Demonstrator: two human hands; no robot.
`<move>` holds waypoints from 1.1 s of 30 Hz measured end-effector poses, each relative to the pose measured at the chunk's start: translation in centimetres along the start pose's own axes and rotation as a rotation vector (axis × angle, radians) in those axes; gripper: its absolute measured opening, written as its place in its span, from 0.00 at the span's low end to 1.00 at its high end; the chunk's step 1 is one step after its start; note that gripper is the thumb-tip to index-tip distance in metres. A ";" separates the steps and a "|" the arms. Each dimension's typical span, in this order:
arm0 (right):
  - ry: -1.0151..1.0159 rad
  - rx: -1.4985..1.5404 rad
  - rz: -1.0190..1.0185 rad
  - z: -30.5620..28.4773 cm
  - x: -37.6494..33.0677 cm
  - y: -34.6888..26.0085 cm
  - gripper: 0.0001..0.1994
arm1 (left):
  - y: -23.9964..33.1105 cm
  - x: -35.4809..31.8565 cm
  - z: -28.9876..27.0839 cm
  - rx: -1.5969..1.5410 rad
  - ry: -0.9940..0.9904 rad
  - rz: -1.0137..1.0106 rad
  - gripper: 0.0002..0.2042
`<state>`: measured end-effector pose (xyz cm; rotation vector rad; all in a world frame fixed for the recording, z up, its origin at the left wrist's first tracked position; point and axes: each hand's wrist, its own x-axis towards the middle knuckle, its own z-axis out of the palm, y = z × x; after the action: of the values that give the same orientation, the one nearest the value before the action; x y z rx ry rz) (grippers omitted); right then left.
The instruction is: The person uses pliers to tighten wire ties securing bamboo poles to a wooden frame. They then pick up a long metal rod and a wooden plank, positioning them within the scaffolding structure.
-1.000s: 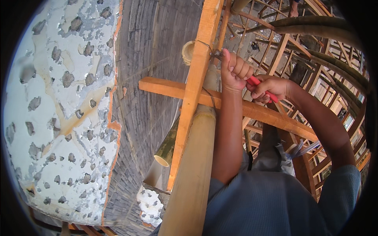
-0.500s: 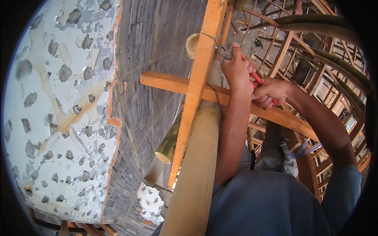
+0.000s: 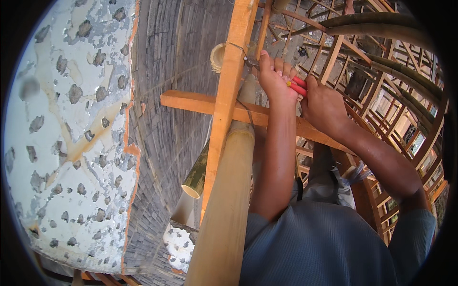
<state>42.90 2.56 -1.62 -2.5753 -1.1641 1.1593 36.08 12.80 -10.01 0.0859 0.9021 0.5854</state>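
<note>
Red-handled pliers (image 3: 297, 86) are held in both hands. My left hand (image 3: 277, 81) is closed around them near the jaw end, thumb pointing up, and its fingers mostly cover the jaws. My right hand (image 3: 327, 106) is closed at the ends of the red handles, its fingertips partly hidden. Just left of my left thumb, a thin dark wire (image 3: 236, 46) loops round an upright wooden batten (image 3: 231, 71). A horizontal batten (image 3: 188, 100) crosses it beneath my forearms. More wire (image 3: 248, 112) passes over this crossing, beside a thick bamboo pole (image 3: 224, 200).
Left of the battens stands a grey slatted wall (image 3: 167, 57) next to a chipped white wall panel (image 3: 71, 143). Cut bamboo ends (image 3: 192, 190) stick out near the pole. A lattice of timber (image 3: 334, 59) and curved bamboo poles (image 3: 377, 26) fills the right side, with a drop below.
The view has shifted slightly, moving the battens left. My right hand has moved up the handles, back now facing up. The pliers' jaws, visible before, are now mostly covered by my left hand.
</note>
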 end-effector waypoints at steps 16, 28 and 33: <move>-1.036 1.269 0.231 1.4 2.9 3.7 0.26 | 2.0 0.5 -2.2 -0.132 -0.560 -0.096 0.28; -0.767 0.980 0.005 5.0 4.5 6.1 0.10 | -1.1 -0.4 2.2 0.536 0.448 0.265 0.14; -1.538 1.717 0.298 5.4 4.3 7.6 0.18 | 1.2 -2.0 1.1 0.120 0.083 0.038 0.14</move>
<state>45.72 -1.12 -10.81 -0.3162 0.4711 2.4414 35.39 12.93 -7.55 0.1882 1.0175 0.5736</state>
